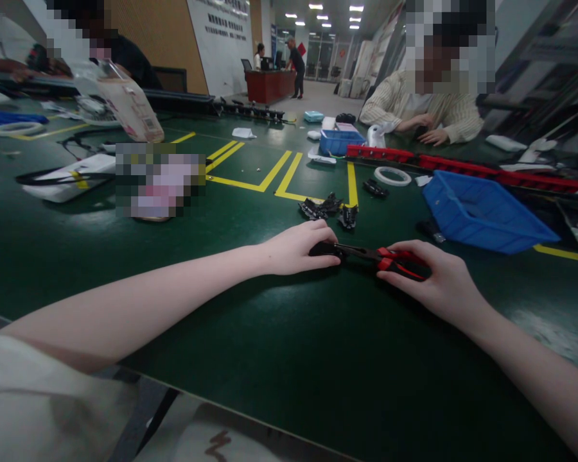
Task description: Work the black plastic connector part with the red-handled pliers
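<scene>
Low over the green table [289, 340], my left hand [301, 249] is closed around a small black part [322, 249], mostly covered by the fingers. My right hand [431, 273] grips the red and black handles of a pair of pliers [390, 258]. The long dark jaws point left and meet the black part at my left fingertips; whether they clamp it I cannot tell. Just beyond my left hand lie several loose black pieces [320, 206]. Another small black piece [376, 188] is farther back to the right.
A blue bin [486, 212] stands right, with a white ring [392, 176] beside it. Behind runs a red strip [462, 168]. At left are a white box [67, 179], a phone [166, 186] and a bottle [132, 106]. A person in a striped sleeve [390, 106] sits opposite.
</scene>
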`<move>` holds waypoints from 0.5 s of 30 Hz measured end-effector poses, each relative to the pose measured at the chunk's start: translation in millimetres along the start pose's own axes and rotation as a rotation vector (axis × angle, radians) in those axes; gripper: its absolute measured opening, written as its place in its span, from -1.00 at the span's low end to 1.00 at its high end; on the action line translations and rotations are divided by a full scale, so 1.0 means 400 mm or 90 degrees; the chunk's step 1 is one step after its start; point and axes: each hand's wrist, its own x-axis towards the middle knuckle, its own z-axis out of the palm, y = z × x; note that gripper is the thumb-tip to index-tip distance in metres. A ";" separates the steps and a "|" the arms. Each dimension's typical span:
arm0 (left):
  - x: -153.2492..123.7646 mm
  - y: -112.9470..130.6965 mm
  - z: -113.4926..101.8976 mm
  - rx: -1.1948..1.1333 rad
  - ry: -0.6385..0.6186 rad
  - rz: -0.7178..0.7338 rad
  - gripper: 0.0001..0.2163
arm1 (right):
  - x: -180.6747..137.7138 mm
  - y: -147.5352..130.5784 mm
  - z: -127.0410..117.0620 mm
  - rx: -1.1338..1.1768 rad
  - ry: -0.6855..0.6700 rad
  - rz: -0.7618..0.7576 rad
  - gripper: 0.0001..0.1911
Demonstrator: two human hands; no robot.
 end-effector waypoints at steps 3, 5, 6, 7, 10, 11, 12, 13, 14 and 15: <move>0.000 -0.003 0.000 0.003 -0.002 0.015 -0.75 | 0.001 0.003 0.002 -0.007 0.006 -0.010 -0.56; -0.001 -0.003 0.000 0.006 -0.005 0.025 -0.75 | 0.001 0.004 0.003 -0.013 0.013 -0.017 -0.57; -0.001 -0.003 -0.001 0.007 -0.006 0.025 -0.75 | 0.000 0.004 0.004 -0.014 0.014 -0.019 -0.57; -0.002 -0.002 -0.002 0.005 -0.007 0.022 -0.74 | -0.001 0.005 0.004 -0.014 0.015 -0.020 -0.57; -0.003 0.003 -0.003 -0.007 -0.014 0.005 -0.74 | -0.002 0.004 0.003 -0.008 0.015 -0.019 -0.57; -0.003 0.004 -0.003 -0.009 -0.015 0.001 -0.74 | -0.002 0.003 0.003 -0.004 0.015 -0.016 -0.57; -0.003 0.004 -0.003 -0.007 -0.013 -0.001 -0.74 | -0.002 0.002 0.002 0.001 0.014 -0.013 -0.56; -0.003 0.004 -0.002 -0.003 -0.010 -0.001 -0.74 | -0.002 0.001 0.002 0.007 0.014 -0.009 -0.56; -0.004 0.004 -0.001 0.004 -0.006 0.000 -0.74 | -0.002 0.000 0.002 0.012 0.013 -0.005 -0.56; -0.004 0.003 -0.001 0.009 -0.002 0.002 -0.75 | -0.001 -0.001 0.002 0.016 0.012 -0.001 -0.55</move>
